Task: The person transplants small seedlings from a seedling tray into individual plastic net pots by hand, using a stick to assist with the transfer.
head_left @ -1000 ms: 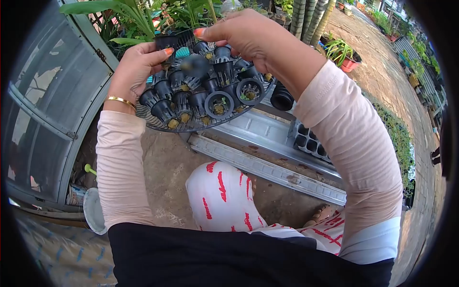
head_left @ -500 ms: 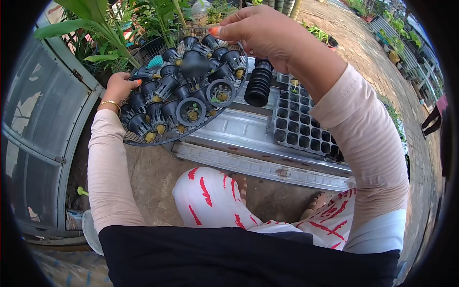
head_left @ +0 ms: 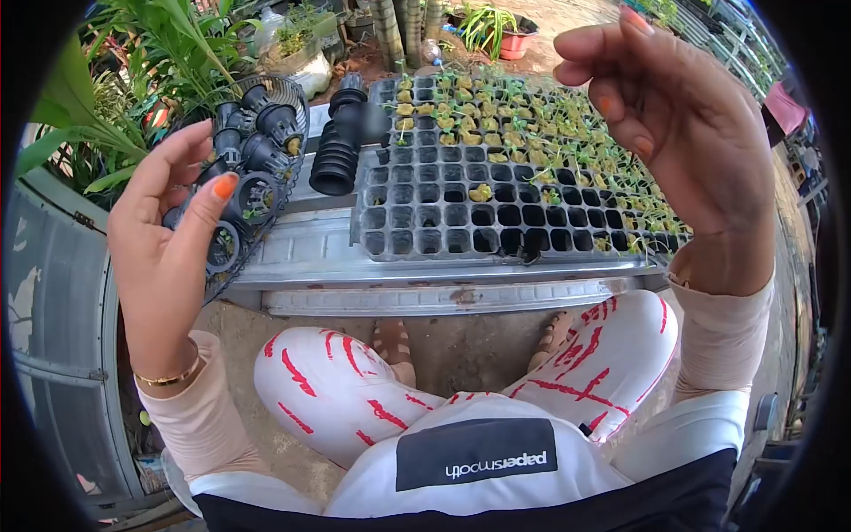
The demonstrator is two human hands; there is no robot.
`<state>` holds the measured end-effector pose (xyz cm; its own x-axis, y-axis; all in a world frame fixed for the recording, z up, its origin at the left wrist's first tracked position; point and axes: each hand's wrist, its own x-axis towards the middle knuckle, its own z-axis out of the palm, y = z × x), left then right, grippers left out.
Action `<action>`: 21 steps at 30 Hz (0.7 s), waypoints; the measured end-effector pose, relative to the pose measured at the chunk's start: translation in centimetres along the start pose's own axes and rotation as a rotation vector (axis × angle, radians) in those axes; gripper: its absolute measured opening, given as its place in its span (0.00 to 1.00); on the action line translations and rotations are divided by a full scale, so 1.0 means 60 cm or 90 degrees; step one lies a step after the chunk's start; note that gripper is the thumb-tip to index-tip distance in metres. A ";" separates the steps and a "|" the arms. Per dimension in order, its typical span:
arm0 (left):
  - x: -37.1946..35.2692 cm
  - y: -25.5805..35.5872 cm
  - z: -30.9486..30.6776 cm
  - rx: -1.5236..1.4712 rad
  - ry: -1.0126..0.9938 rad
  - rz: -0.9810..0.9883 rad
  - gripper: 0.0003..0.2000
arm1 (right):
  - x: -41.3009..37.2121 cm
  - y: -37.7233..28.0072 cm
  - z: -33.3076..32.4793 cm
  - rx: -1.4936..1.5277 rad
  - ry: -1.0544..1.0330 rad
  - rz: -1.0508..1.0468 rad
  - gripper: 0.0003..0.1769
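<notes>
Both my hands are raised and holding nothing. At the left, my left hand (head_left: 168,248) is open, thumb and fingers apart, and overlaps a round black wire basket (head_left: 302,111) of black net pots (head_left: 273,122); part of the basket is hidden behind it. My right hand (head_left: 696,133) hovers at the upper right above a black seedling tray (head_left: 417,222), its fingers loosely bent. Small green seedlings (head_left: 567,124) in yellowish plugs fill the tray's back and right cells. One lone plug (head_left: 480,192) sits among bare front cells.
Between basket and tray stands a stack of black net pots (head_left: 335,164). A ribbed metal bench (head_left: 306,244) supports them. Leafy plants (head_left: 89,124) crowd the left, above a metal-framed panel (head_left: 62,301). A red pot (head_left: 514,43) is behind the tray. A person in pink (head_left: 784,111) appears far right.
My left hand has let go of the basket's rim. My right hand has moved away from the basket to the right, over the tray. The view has swung right, showing more of the tray.
</notes>
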<state>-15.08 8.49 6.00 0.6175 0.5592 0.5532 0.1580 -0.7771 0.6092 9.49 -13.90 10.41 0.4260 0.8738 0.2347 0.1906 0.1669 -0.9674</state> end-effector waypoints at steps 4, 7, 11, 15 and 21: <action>-0.035 0.070 0.082 -0.115 -0.192 0.074 0.17 | -0.077 -0.009 -0.050 -0.067 0.069 -0.035 0.25; -0.030 0.098 0.145 -0.125 -0.298 0.137 0.17 | -0.111 -0.021 -0.116 -0.037 0.055 -0.092 0.26; -0.007 0.100 0.186 -0.188 -0.279 0.092 0.19 | -0.119 0.016 -0.126 0.026 0.114 -0.157 0.26; -0.001 0.105 0.205 -0.301 -0.256 0.023 0.22 | -0.112 0.077 -0.126 0.035 0.100 -0.249 0.27; -0.002 0.094 0.210 -0.367 -0.207 0.008 0.24 | -0.130 0.123 -0.083 -0.166 0.343 -0.144 0.19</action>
<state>-4.58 0.42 2.20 0.8324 0.3651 0.4168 -0.2324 -0.4528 0.8608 11.98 -21.76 1.90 0.7225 0.4661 0.5107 0.5075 0.1442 -0.8495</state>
